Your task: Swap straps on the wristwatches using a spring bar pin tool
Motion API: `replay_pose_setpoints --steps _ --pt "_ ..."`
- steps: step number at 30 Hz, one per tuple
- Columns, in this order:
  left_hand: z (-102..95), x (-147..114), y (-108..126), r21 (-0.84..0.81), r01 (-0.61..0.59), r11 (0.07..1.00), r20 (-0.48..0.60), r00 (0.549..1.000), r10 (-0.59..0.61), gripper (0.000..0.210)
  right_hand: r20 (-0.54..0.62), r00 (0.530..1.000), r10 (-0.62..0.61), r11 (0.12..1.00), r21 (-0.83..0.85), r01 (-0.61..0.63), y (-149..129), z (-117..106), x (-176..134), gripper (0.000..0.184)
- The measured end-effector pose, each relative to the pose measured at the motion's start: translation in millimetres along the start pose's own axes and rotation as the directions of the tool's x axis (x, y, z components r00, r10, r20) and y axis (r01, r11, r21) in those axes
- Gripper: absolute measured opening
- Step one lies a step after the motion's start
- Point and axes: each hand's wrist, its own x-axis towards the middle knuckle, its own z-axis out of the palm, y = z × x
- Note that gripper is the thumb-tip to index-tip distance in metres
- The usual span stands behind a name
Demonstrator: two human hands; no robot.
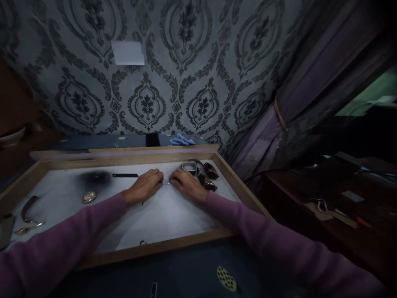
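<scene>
Both my hands rest over the white bottom of a wooden-framed tray [248, 191], fingers curled and pinched. Between my left hand [146, 185] and my right hand [187, 185] runs a thin silvery rod [166, 183], its ends hidden in the fingers of both. Its exact kind is too small to tell. To the left of my left hand lies a flat black strip [125, 175]. Farther left sits a round gold-toned watch head [89, 197] with no strap showing. Close by my right hand is a silvery watch [189, 166], partly covered, with dark brown-banded watches [211, 170] next to it.
A dark strap [29, 209] and gold-coloured pieces [29, 228] lie at the tray's left end. One small dark bit [142, 243] is near the front rim. Behind the tray are a blue cloth [182, 140] and a black flat object [152, 140]. Scissors [321, 205] rest on the right-hand table.
</scene>
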Motion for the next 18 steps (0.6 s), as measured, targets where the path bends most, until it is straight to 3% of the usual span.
replay_pose_setpoints --steps 10,15,18 --pt "-2.6 2 0 -0.066 -0.049 0.997 0.007 0.999 0.05 0.014 0.048 0.996 -0.07 0.992 0.111 0.064 -3 3 4 0.014" --pt "-9.5 3 4 -0.202 -0.019 0.979 -0.021 1.0 0.016 0.012 0.047 0.997 -0.065 0.974 0.218 0.053 -4 0 2 0.01" --pt "-8.0 5 1 -0.393 0.059 0.918 -0.058 0.994 -0.088 0.009 0.0 1.0 0.008 0.945 0.326 -0.008 0 -1 0 0.01"
